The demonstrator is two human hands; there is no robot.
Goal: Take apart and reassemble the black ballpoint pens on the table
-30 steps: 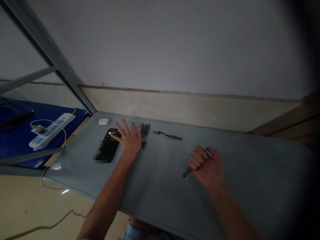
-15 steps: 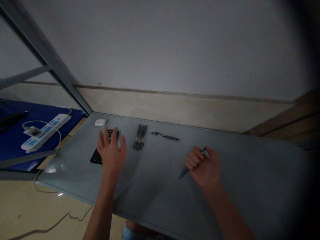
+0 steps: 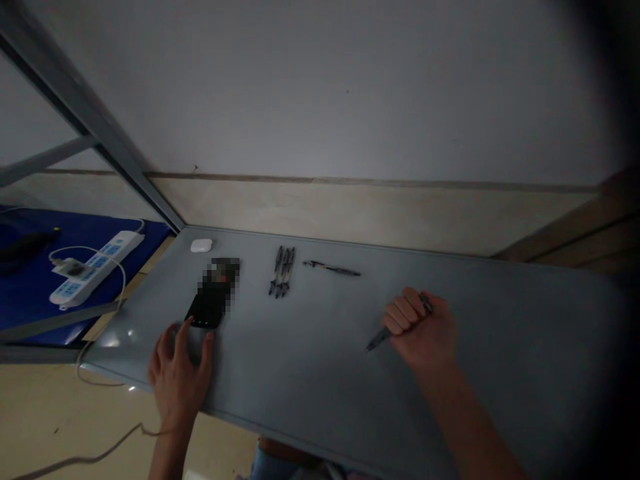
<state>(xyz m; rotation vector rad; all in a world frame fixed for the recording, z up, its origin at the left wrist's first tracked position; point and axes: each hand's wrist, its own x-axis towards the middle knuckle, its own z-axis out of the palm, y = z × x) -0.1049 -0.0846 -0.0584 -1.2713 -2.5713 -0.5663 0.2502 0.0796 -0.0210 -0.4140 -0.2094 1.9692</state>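
My right hand [image 3: 417, 327] is wrapped round a dark pen [image 3: 379, 339], its lower end pointing down to the left above the grey table [image 3: 310, 353]. At the near end of a black phone [image 3: 206, 312] is my left hand [image 3: 181, 367], fingers apart, with the index fingertip at the phone's lower edge. Part of the phone's screen is blurred out. A tight row of several pens [image 3: 283, 272] lies right of the phone. Beyond them a single pen [image 3: 332, 269] rests crosswise.
A white earbud case [image 3: 201, 245] sits at the table's far left corner. Left of a grey metal post [image 3: 135, 167], a white power strip [image 3: 97, 267] with a plugged-in cable lies on a blue surface [image 3: 30, 287]. The wall [image 3: 350, 207] borders the table's back edge.
My left hand has drawn back from over the phone toward the near left, uncovering the screen. The right hand, still round its pen, has shifted slightly right.
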